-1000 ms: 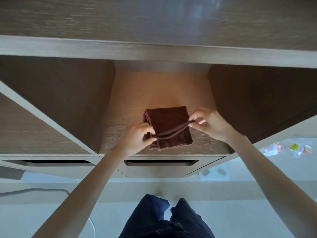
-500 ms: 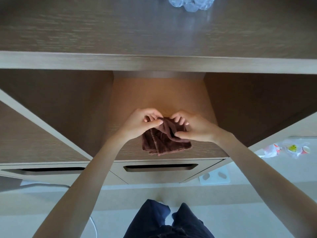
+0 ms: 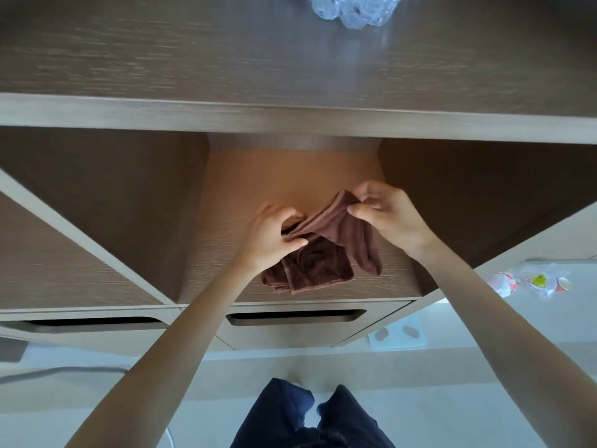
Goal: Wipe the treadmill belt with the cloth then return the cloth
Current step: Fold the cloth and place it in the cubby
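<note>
A: So, where was the cloth [image 3: 310, 263]?

B: Inside the middle open compartment [image 3: 226, 253] of the wooden cabinet [image 3: 193, 59]. Its lower folds lay in a brown heap on the compartment floor, near the front edge. Its upper part was held up off that floor, stretched between both hands

A: And how did the hands have it?

B: The left hand [image 3: 271, 234], at ten o'clock from the heap, pinched a gathered edge between thumb and fingers. The right hand [image 3: 387, 218], at one o'clock from the heap, pinched the raised corner between thumb and forefinger, with its other fingers loosely curled. A loose flap hung down below the right hand, at three o'clock from the heap

A: What else was around?

B: A drawer slot [image 3: 295, 316] ran just under the compartment, at six o'clock from the cloth. Some crumpled clear plastic [image 3: 355, 8] sat on the cabinet top at twelve o'clock. A plastic bag [image 3: 529, 281] of small colourful things lay on the pale floor at three o'clock, well apart from the cloth. The person's dark trousers [image 3: 307, 421] showed at six o'clock, at the bottom of the view
</note>
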Demonstrator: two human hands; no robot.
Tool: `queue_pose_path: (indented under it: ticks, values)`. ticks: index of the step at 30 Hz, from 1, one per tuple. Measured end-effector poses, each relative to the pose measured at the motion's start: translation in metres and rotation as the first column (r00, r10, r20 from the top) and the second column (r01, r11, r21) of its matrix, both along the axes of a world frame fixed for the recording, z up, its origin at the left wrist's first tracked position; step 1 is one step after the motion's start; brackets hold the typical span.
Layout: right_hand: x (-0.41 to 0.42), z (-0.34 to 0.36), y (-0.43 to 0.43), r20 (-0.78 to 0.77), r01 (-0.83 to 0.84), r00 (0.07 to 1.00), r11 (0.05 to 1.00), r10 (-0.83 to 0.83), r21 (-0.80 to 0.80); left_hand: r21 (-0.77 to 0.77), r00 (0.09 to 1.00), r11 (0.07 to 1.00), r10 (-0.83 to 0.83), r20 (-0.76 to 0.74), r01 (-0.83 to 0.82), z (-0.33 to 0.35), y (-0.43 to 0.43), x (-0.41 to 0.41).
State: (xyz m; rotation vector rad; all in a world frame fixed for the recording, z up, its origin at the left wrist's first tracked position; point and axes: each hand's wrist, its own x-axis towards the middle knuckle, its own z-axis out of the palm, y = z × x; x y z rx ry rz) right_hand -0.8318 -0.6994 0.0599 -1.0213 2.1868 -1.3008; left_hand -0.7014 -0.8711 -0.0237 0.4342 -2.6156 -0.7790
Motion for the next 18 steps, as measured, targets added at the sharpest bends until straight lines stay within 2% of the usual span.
queue_pose_path:
  ticks: [2,4,7,10,12,15,18]
  values:
    - [-0.004,0.002,0.012,0.077,0.039,0.996,0.999,-0.039,0.003,-0.062,0.999,0.998,0.031,0.036,-0.029,-0.016,0.003,-0.008]
    - [-0.006,0.004,0.025,0.129,0.062,0.99,0.998,-0.062,0.007,-0.049,0.997,0.999,0.015,0.07,-0.012,-0.026,0.009,-0.015]
    - [-0.007,0.008,0.045,0.166,0.06,0.985,0.998,-0.055,-0.03,0.028,0.995,0.999,-0.029,0.098,0.026,-0.032,0.015,-0.02]
    - [-0.014,0.011,0.06,0.191,0.131,0.975,0.987,-0.11,-0.096,0.167,0.973,0.982,-0.119,0.197,0.086,-0.021,0.009,-0.01]
    - [-0.019,0.011,0.067,0.232,0.194,0.959,0.972,-0.161,-0.131,0.328,0.919,0.936,-0.236,0.315,0.127,-0.003,-0.001,0.001]
    - [-0.023,0.004,0.068,0.273,0.216,0.944,0.972,-0.185,-0.089,0.592,0.799,0.794,-0.442,0.407,0.138,0.024,-0.025,0.02]
    - [-0.025,-0.013,0.064,0.321,0.208,0.926,0.978,-0.199,0.006,0.635,0.648,0.76,-0.553,0.524,0.136,0.042,-0.053,0.026]
